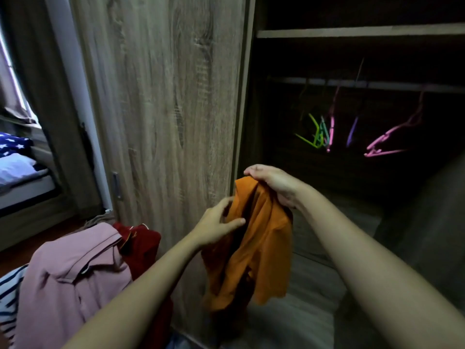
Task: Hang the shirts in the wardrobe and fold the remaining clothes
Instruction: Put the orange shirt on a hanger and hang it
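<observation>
While the person is standing before the open wood-grain wardrobe (163, 96), both bare arms are reaching forward and holding a crumpled orange cloth shirt (266, 248) in the air, just in front of the door's edge. The right hand (274, 185) is gripping the top of the shirt from above, its fingers (254, 171) curling over a bunch of fabric. The left hand (216, 222) is holding the shirt's left side lower down, with the thumb lying across the front of the cloth and the other fingers tucked behind it, pinching a fold. The rest of the shirt is hanging loose below both hands.

Inside the dark wardrobe, a horizontal hanging rail (377, 84) is carrying a green plastic hanger (317, 136), a purple plastic hanger (352, 132) and a pink plastic hanger (390, 134), all well apart from the shirt. A wooden shelf (352, 33) is running above the rail.

At lower left, a pale pink collared shirt (70, 273) is lying in a heap, touching a dark red garment (143, 243) and a navy-and-white striped garment (7, 293). Farther left, a bed with blue star-patterned bedding (12, 144) is showing.
</observation>
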The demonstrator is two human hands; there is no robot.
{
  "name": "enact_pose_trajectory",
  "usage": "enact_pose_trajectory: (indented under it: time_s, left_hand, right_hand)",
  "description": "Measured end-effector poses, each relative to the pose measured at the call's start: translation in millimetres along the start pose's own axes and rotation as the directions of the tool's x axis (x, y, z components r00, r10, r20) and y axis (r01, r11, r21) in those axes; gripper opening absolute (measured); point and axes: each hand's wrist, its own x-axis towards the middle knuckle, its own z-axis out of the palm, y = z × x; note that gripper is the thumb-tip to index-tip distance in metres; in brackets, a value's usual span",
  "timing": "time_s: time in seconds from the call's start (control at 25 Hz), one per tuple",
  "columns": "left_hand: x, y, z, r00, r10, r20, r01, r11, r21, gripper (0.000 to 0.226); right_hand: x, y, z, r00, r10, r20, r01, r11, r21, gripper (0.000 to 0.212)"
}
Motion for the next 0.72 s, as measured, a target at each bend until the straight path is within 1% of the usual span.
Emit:
enact_pose_trajectory:
  time_s: [0.04,0.08,0.12,0.16,0.2,0.24,0.28,0.32,0.36,0.4,0.44,0.52,0.56,0.68,0.72]
  left_hand:
    - [4,-8,7,1.0,0.007,-0.028,-0.004,0.994,0.105,0.032]
    - [6,-18,12,0.998,-0.011,-0.063,0.023,0.981,0.195,0.014]
    - [6,-28,15,0.995,-0.06,-0.075,0.078,0.964,0.256,0.006]
    - [5,-38,17,0.99,-0.122,-0.069,0.137,0.944,0.301,0.015]
    - [3,-48,16,0.982,-0.173,-0.071,0.186,0.933,0.309,0.021]
    - [2,-54,14,0.976,-0.197,-0.087,0.214,0.94,0.267,0.023]
    - [4,-55,9,0.974,-0.201,-0.103,0.218,0.958,0.188,0.02]
    - [5,-50,3,0.976,-0.181,-0.118,0.192,0.977,0.094,0.017]
    - [9,-41,-5,0.978,-0.154,-0.137,0.156,0.988,0.004,0.016]
    - [14,-31,-14,0.98,-0.117,-0.163,0.107,0.992,-0.071,0.016]
    - [19,-19,-21,0.978,-0.083,-0.189,0.063,0.992,-0.108,0.017]
    - [30,5,-29,0.983,-0.015,-0.182,-0.004,0.995,-0.1,0.015]
    - [34,16,-28,0.988,0.006,-0.155,-0.019,0.996,-0.082,0.015]
    - [46,41,-21,0.998,0.006,-0.068,-0.006,1.0,-0.003,0.015]
    - [50,48,-22,0.999,0.011,-0.038,-0.011,1.0,0.0,0.015]
  right_hand:
    - [-3,-3,-9,1.0,-0.024,-0.003,0.024,0.999,-0.043,0.01]
    - [-5,-5,-19,0.999,-0.045,-0.005,0.044,0.994,-0.102,0.015]
    - [-8,-7,-30,0.999,-0.052,-0.017,0.049,0.986,-0.162,0.024]
    - [-12,-7,-42,0.997,-0.057,-0.045,0.045,0.971,-0.234,0.031]
    - [-15,-6,-54,0.994,-0.074,-0.076,0.046,0.948,-0.316,0.034]
    - [-19,-4,-65,0.989,-0.094,-0.112,0.039,0.907,-0.418,0.033]
    - [-24,0,-77,0.981,-0.123,-0.151,0.022,0.842,-0.539,0.027]
    - [-29,6,-89,0.972,-0.144,-0.184,-0.008,0.767,-0.641,0.019]
    - [-35,13,-99,0.962,-0.157,-0.223,-0.04,0.726,-0.687,0.015]
    - [-42,20,-109,0.95,-0.166,-0.266,-0.066,0.723,-0.688,0.017]
    - [-48,28,-118,0.934,-0.171,-0.314,-0.082,0.754,-0.652,0.021]
    - [-59,40,-130,0.896,-0.166,-0.411,-0.085,0.846,-0.526,0.026]
    - [-63,45,-133,0.887,-0.171,-0.429,-0.081,0.857,-0.509,0.026]
    - [-77,55,-141,0.893,-0.189,-0.409,-0.112,0.787,-0.607,0.023]
    - [-82,57,-143,0.89,-0.192,-0.414,-0.119,0.778,-0.617,0.022]
